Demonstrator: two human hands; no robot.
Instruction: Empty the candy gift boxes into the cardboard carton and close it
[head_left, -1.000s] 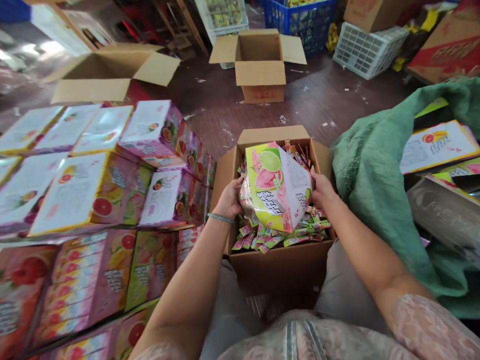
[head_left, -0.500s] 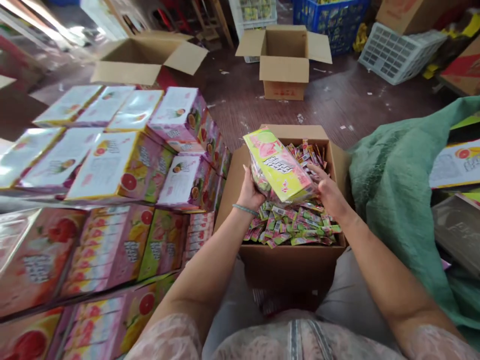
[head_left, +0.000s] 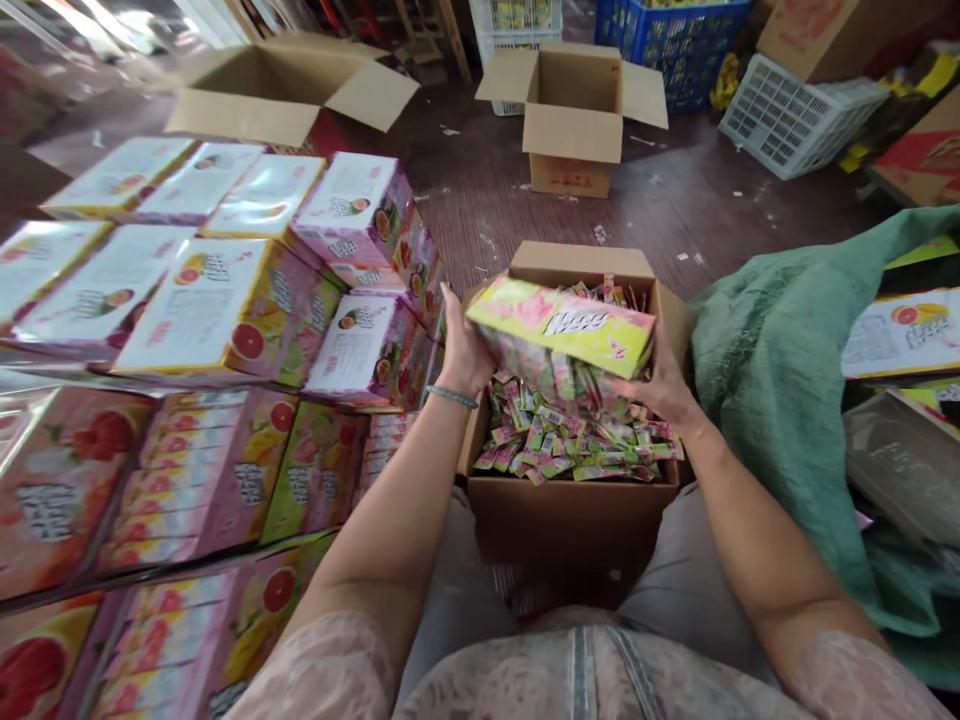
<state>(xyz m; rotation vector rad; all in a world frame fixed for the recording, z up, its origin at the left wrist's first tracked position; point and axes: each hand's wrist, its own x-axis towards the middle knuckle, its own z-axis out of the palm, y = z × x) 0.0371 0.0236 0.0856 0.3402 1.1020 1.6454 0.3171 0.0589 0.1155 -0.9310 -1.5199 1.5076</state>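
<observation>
A yellow-green and pink display box (head_left: 566, 325) is held tilted above an open carton (head_left: 577, 262). Small wrapped packets show through its clear side. My left hand (head_left: 466, 350), with a bracelet at the wrist, is against the box's left end, its thumb pointing up and its other fingers partly hidden. My right hand (head_left: 664, 380) grips the right end, fingers underneath. Below, many loose pink-and-green stick packets (head_left: 551, 440) fill the carton, which sits between my legs.
Stacked fruit-printed boxes (head_left: 195, 310) stand to the left. A green cloth sack (head_left: 772, 330) lies at the right. Ahead on the floor are an open empty carton (head_left: 574, 135), a wider open carton (head_left: 247, 115), a blue crate (head_left: 675, 60) and a tilted white crate (head_left: 787, 115).
The display box has turned to lie more crosswise, showing its clear side towards me. My left hand has moved left and up to its end; my right hand has shifted to the lower right end.
</observation>
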